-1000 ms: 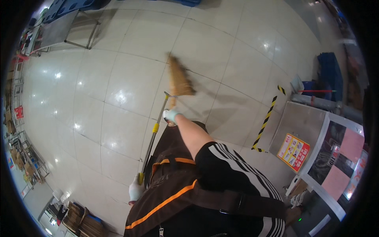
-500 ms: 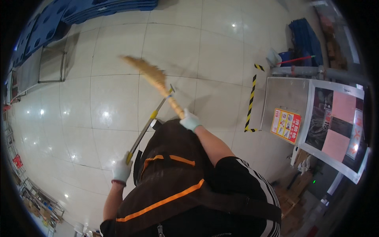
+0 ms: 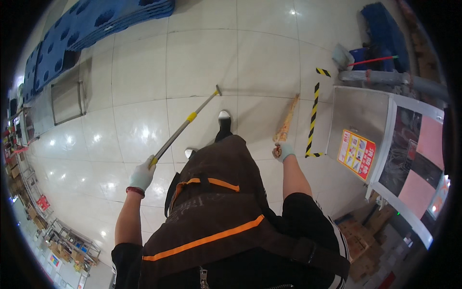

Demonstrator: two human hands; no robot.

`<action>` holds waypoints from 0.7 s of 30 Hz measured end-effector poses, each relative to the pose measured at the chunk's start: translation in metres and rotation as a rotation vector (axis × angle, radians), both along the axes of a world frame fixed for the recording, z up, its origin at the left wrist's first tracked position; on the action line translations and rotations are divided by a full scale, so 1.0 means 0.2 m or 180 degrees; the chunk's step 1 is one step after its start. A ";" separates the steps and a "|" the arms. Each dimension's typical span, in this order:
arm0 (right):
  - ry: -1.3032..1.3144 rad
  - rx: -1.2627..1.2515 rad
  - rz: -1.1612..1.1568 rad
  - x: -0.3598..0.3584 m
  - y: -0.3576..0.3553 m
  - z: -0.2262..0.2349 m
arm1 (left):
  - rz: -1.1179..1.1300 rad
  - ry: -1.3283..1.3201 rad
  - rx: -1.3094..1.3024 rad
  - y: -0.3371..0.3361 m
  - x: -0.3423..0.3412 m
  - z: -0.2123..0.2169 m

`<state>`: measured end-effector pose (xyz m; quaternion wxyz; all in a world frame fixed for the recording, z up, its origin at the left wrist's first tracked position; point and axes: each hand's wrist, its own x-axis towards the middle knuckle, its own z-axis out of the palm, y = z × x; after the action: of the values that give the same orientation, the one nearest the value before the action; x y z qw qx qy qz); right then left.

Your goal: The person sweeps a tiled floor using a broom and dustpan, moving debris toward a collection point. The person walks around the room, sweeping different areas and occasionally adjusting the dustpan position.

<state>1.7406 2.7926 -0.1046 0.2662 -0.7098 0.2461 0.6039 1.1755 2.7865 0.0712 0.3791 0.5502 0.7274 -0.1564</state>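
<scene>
In a white glove, my left hand is closed round the yellow grip of a long-handled scraper. Its grey pole has a second yellow collar midway and slants forward to the right, ending in a small flat head over the tiles. My right hand, also gloved in white, grips the handle of a straw broom. The handle's butt pokes out from the fist, and the straw points away from me, seen nearly edge-on. Between the two tools one dark shoe with a pale toe is forward on the floor.
Blue plastic pallets are stacked at the far left, beside a metal frame. Yellow-black tape marks the floor before a metal cabinet at the right. A red stick and blue bin stand behind it; cartons lie lower right.
The broom has swung from front centre to the right with my right hand. My left hand has moved up slightly, and the scraper reaches farther forward. One foot has stepped ahead.
</scene>
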 end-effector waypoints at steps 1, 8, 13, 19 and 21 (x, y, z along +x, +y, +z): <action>-0.0028 -0.0076 -0.0037 0.03 0.00 0.01 | -0.0073 0.0114 -0.0100 0.07 0.05 0.06; 0.0136 -0.0200 -0.0212 0.11 -0.08 -0.10 | -0.0616 0.0642 -0.0362 0.29 0.23 0.21; 0.0246 -0.0261 -0.0139 -0.05 -0.01 -0.17 | -0.0706 0.0622 -0.0337 0.39 0.31 0.23; 0.0531 -0.0186 -0.0457 -0.11 0.05 -0.32 | -0.0615 0.0301 -0.0243 0.36 0.31 0.15; 0.0510 -0.0107 -0.0401 -0.11 0.04 -0.34 | -0.0280 0.0054 -0.0197 0.32 0.32 0.11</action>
<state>1.7190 2.8009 -0.1734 0.2711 -0.6467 0.3208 0.6367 1.2387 2.8510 0.0925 0.3825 0.5683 0.7005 -0.2000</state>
